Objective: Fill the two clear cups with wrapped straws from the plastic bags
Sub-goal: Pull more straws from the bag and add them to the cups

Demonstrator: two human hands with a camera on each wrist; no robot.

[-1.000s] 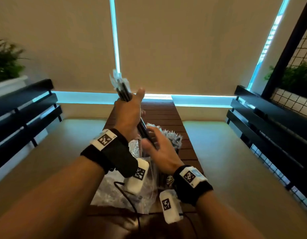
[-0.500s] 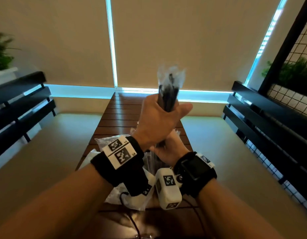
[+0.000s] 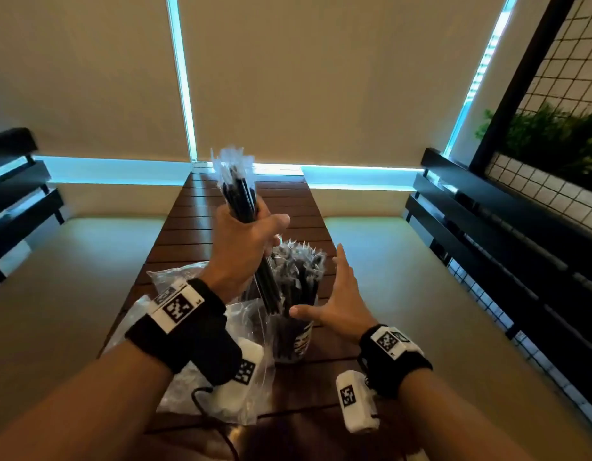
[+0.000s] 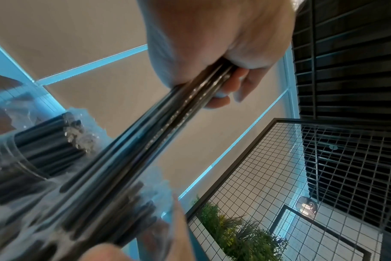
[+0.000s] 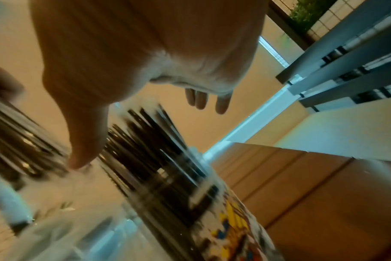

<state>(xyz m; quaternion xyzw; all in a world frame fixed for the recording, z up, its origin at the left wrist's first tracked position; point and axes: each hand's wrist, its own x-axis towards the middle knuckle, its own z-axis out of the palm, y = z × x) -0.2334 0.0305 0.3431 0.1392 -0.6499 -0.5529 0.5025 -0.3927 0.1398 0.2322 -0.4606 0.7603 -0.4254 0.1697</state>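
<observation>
My left hand [image 3: 244, 239] grips a bundle of black wrapped straws [image 3: 239, 194] upright above the table; the same bundle of straws [image 4: 159, 134] runs out below the curled fingers [image 4: 232, 86] in the left wrist view. A clear cup [image 3: 296, 331] with a printed label stands below, packed with wrapped straws [image 3: 299, 261]. My right hand [image 3: 334, 301] hovers open just right of that cup, fingers spread, holding nothing. The cup [image 5: 223, 211] appears blurred in the right wrist view under my open right hand [image 5: 145, 127]. A second cup is partly hidden behind the left hand.
Crumpled clear plastic bags [image 3: 188, 390] lie on the wooden slatted table [image 3: 241, 201] under my left forearm. Dark slatted benches [image 3: 487, 234] flank the table on both sides. A wire grid with plants [image 3: 554, 138] stands at the right.
My right hand has let go of the straw bundle and opened beside the filled cup. The left hand keeps the bundle and has shifted it slightly left and lower.
</observation>
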